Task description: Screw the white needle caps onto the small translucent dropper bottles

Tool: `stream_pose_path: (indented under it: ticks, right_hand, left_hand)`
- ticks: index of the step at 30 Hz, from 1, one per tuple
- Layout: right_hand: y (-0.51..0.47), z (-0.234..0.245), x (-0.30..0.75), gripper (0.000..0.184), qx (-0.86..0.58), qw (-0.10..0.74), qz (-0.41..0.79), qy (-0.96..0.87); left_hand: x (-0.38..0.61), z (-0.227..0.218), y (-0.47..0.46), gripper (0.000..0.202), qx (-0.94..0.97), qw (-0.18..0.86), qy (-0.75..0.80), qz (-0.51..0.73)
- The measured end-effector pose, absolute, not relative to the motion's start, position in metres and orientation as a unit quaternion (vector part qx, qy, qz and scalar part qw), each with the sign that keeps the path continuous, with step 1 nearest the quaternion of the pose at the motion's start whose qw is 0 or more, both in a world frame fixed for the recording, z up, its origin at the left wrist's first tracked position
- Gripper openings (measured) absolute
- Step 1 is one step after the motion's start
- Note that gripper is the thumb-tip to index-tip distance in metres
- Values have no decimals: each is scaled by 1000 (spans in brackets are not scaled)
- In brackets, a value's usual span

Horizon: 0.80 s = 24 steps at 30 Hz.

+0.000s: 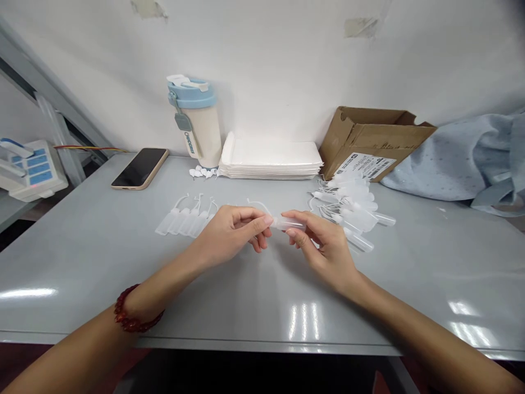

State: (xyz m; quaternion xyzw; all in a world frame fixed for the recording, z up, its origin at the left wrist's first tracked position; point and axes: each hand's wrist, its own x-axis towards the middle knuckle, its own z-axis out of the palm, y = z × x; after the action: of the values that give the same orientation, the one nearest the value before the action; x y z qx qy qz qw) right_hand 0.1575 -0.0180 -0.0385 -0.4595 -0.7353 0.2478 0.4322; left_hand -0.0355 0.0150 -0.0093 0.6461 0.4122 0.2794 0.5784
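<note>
Over the middle of the grey table (254, 295), both hands hold one small clear plastic tube (289, 223) with a white tethered cap. My right hand (324, 246) grips the tube's body between thumb and fingers. My left hand (232, 232) pinches the cap end, fingers curled; a red bead bracelet (133, 317) circles that wrist. A neat row of finished-looking tubes (184, 221) lies to the left of my hands. A loose pile of tubes (355, 210) lies to the right, just behind my right hand.
At the back stand a blue-lidded tumbler (197, 123), a stack of white sheets (270, 158) and an open cardboard box (371, 142). A phone (140, 168) lies back left, a blue cloth (463, 158) at the right. A few white caps (203, 173) sit by the tumbler.
</note>
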Motion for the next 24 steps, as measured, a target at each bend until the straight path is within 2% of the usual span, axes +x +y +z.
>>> stream_pose_path:
  ticks: [3, 6, 10, 14, 16, 18, 20, 22, 24]
  right_hand:
    - [-19, -37, 157, 20, -466, 425, 246, -736]
    - [-21, -33, 157, 23, -484, 406, 311, -710]
    - [-18, -30, 156, 32, -490, 402, 473, -612]
    - [-14, -26, 157, 43, -458, 387, 627, -497]
    - [-12, -23, 158, 45, -441, 369, 681, -453]
    - [-10, -21, 160, 45, -433, 354, 709, -429]
    - [-9, -21, 161, 43, -436, 355, 689, -456]
    - [-10, -22, 162, 37, -453, 371, 621, -521]
    - [-12, -23, 162, 28, -472, 382, 543, -580]
  left_hand:
    - [-37, -8, 14, 32, 656, 579, 413, 254]
    - [-36, -8, 11, 25, 686, 540, 405, 272]
    - [-33, -16, 7, 15, 777, 401, 377, 306]
    - [-32, -23, 6, 14, 845, 245, 333, 339]
    - [-31, -24, 5, 15, 854, 207, 326, 349]
    - [-31, -22, 5, 15, 838, 238, 346, 348]
    - [-30, -18, 6, 15, 797, 333, 378, 333]
    - [-30, -15, 8, 18, 749, 426, 401, 311]
    - [-31, -13, 10, 22, 720, 474, 415, 293]
